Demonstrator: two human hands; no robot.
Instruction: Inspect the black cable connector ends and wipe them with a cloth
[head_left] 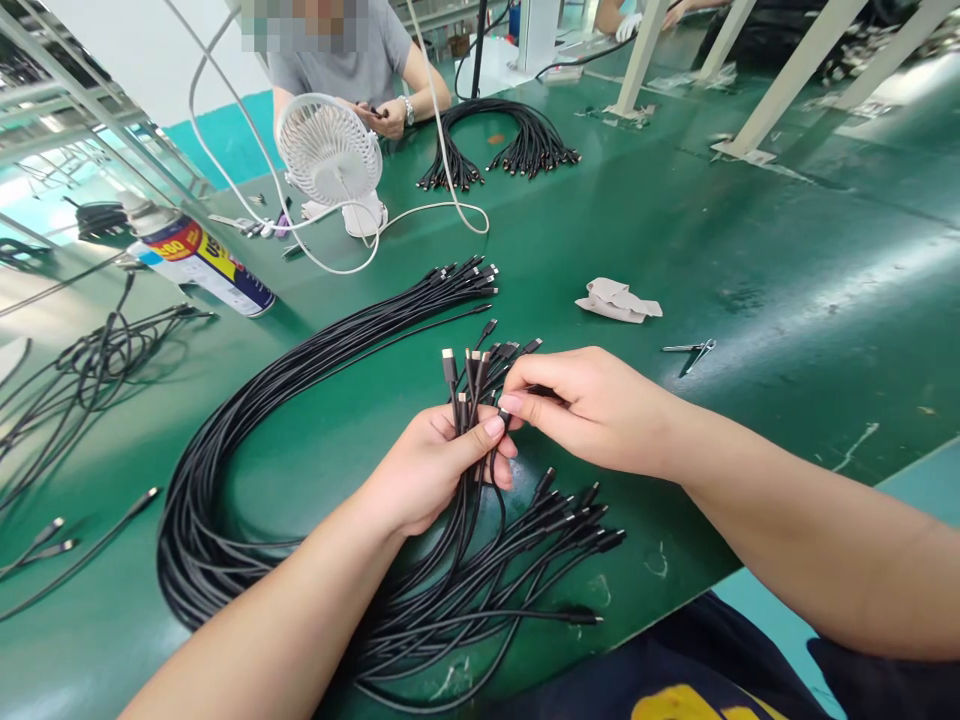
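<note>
My left hand (450,455) is closed around several black USB cables (469,375), their connector ends sticking up above the fingers. Close against it, my right hand (577,405) pinches one dark cable end between thumb and forefinger, beside the left thumb. These cables belong to a large bundle (225,440) that curves in a C across the green table. One set of its ends lies at the back, beyond my hands. More connector ends (570,515) fan out loosely below my hands, near the table's front edge.
A spray can (206,260) and tangled cables (97,370) are on the left. A white fan (334,155) stands ahead, before a person in a grey shirt (337,60). Another cable bundle (517,125) lies farther back. Crumpled paper (619,300) and nail clippers (697,352) lie on the right.
</note>
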